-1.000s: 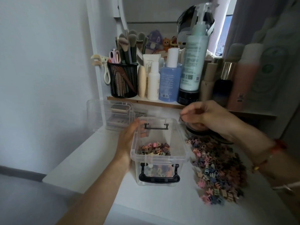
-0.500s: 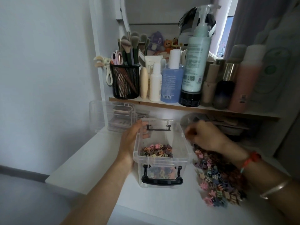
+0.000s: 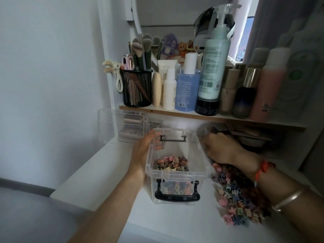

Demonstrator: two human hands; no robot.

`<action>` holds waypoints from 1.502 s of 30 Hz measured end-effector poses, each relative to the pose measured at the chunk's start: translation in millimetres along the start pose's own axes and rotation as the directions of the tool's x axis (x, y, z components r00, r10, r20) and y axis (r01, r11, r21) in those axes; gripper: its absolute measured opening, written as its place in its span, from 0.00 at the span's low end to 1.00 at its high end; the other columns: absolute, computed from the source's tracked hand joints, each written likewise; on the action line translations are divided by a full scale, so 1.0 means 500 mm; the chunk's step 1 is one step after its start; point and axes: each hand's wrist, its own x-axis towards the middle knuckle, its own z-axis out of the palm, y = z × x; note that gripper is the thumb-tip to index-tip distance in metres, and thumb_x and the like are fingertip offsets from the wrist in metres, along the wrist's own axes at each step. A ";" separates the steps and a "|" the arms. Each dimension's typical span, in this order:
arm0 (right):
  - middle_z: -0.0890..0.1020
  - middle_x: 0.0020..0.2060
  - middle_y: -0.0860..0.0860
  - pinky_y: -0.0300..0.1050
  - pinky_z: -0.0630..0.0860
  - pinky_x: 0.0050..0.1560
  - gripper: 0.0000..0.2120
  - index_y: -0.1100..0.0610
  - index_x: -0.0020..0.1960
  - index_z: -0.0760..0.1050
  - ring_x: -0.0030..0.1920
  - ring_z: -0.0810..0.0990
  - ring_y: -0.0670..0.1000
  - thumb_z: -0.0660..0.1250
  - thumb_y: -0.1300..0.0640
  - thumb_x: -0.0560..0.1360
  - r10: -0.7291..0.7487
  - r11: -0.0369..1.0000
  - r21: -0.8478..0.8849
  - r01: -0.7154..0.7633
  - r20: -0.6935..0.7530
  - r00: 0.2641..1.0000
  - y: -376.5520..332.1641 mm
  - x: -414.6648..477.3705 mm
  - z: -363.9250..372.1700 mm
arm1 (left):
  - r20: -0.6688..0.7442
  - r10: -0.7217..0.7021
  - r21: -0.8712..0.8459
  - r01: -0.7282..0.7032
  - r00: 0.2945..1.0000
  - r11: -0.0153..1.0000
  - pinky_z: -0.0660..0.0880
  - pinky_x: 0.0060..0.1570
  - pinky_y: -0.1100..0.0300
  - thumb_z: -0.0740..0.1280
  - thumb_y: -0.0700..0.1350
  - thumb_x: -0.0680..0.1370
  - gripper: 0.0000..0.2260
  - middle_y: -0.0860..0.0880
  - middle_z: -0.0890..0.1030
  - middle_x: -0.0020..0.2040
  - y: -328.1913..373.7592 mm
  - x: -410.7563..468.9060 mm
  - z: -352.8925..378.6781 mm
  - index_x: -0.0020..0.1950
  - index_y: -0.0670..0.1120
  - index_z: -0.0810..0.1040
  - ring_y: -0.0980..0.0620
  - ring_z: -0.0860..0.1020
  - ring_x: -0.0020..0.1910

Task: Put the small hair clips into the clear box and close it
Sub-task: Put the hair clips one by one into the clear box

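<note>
Steady the clear box (image 3: pixel 177 174) with your gripping left hand (image 3: pixel 142 152), then scoop hair clips (image 3: pixel 236 195) beneath your right hand (image 3: pixel 221 149), whose grasp I cannot tell.

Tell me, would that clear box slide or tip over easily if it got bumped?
Probably light: the clear box looks like thin plastic with only a shallow layer of hair clips inside. It would likely slide on the smooth white desk, which may be why the left hand holds its side. Tipping seems less likely, since the weight sits low.
</note>
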 end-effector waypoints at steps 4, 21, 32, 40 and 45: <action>0.77 0.58 0.58 0.49 0.72 0.53 0.13 0.58 0.57 0.74 0.58 0.77 0.59 0.56 0.59 0.76 0.000 0.991 -0.134 0.006 0.041 0.999 -0.005 0.010 0.019 | -0.013 0.007 -0.022 -0.008 1.000 1.000 0.72 0.45 0.53 0.63 0.55 0.75 0.09 0.45 0.81 0.45 -0.003 0.001 -0.001 0.43 0.51 0.79 0.44 0.79 0.47; 0.84 0.49 0.51 0.36 0.72 0.47 0.09 0.57 0.48 0.83 0.49 0.80 0.48 0.65 0.63 0.72 -0.104 0.981 0.169 0.093 0.054 0.993 0.008 -0.010 -0.003 | 0.023 -0.031 -0.032 0.032 0.999 0.999 0.69 0.34 0.60 0.65 0.60 0.71 0.13 0.44 0.80 0.47 -0.004 0.002 -0.007 0.44 0.51 0.80 0.47 0.78 0.44; 0.77 0.19 0.45 0.30 0.64 0.20 0.04 0.59 0.42 0.79 0.16 0.67 0.41 0.67 0.66 0.71 -0.049 0.343 0.928 0.143 -0.134 0.990 -0.022 -0.046 -0.111 | 0.018 0.019 -0.056 -0.018 1.000 0.998 0.72 0.59 0.39 0.68 0.62 0.65 0.20 0.41 0.81 0.52 -0.017 0.012 -0.012 0.48 0.50 0.82 0.37 0.78 0.55; 0.84 0.50 0.50 0.35 0.70 0.46 0.08 0.54 0.49 0.82 0.51 0.80 0.48 0.66 0.58 0.72 -0.098 0.987 0.135 0.088 0.071 0.993 0.015 -0.038 -0.010 | 0.013 0.006 -0.044 -0.005 1.000 0.999 0.72 0.46 0.52 0.65 0.58 0.69 0.14 0.47 0.82 0.44 -0.011 0.008 -0.007 0.46 0.50 0.81 0.43 0.78 0.48; 0.84 0.49 0.53 0.33 0.71 0.44 0.07 0.56 0.47 0.82 0.49 0.79 0.49 0.65 0.60 0.73 -0.013 0.966 0.255 0.042 -0.113 0.993 0.008 -0.030 -0.026 | 0.020 0.005 -0.033 -0.004 1.000 0.999 0.71 0.41 0.56 0.66 0.58 0.69 0.13 0.50 0.81 0.39 -0.013 0.010 -0.010 0.44 0.51 0.81 0.45 0.78 0.46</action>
